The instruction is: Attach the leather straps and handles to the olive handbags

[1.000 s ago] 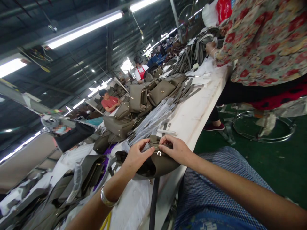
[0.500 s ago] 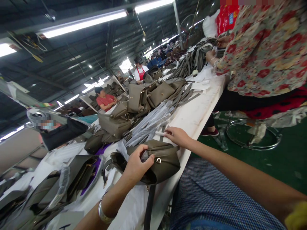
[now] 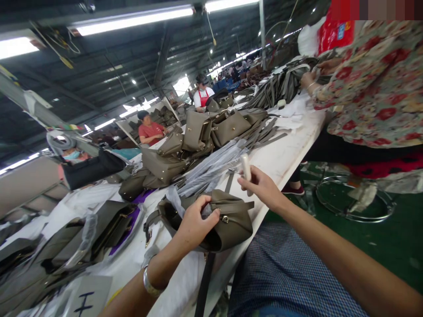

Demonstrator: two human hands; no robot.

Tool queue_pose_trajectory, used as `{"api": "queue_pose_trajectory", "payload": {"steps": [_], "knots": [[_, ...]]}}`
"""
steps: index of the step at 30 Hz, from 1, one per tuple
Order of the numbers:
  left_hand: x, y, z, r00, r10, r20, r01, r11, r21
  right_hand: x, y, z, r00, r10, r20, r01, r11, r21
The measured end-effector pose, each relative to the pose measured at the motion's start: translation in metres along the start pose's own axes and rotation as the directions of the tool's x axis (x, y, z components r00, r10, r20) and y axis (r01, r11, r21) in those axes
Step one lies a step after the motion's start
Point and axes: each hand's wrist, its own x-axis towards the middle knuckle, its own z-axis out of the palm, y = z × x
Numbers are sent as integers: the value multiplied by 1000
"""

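An olive-brown handbag lies on its side on the white table in front of me, its mouth towards the left and a small metal fitting on its face. My left hand grips the bag at its opening, thumb and fingers closed on the edge, with a bit of clear wrapping between them. My right hand is raised just beyond the bag, its fingers closed around a small cream-white oblong object. What kind of object this is I cannot make out. A dark strap hangs down from the bag.
Wrapped straps and a heap of similar handbags lie beyond my hands. More bags lie at left, near a grey block with a black mark. At right a co-worker in a floral top handles straps. A metal ring-based stool stands on the green floor.
My right hand has lifted the cream-white object off the table beside the strap and turned it upright. My left hand keeps its hold on the handbag. The view has shifted slightly.
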Motion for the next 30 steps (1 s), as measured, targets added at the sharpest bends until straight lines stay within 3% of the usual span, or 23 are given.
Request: {"api": "queue_pose_trajectory", "payload": {"steps": [2,5,11,19,30], "knots": [[-1,-1,1,1000,6,-25,-5,1000,11,-31,-18,0,997,69,-28,-54,929,365],[-4,-1,3,999,-3,-41,4,1000,23,-66,-41,8,988,155,24,-146,860,490],[-8,4,4,999,16,-37,-16,1000,-16,-89,-59,18,996,34,-88,-14,976,219],[-9,5,6,997,24,-67,-23,1000,12,-92,-71,26,995,-11,-96,18,997,74],[-27,2,19,984,78,-163,-68,995,71,-105,-66,40,998,-39,-44,34,993,-115]]}}
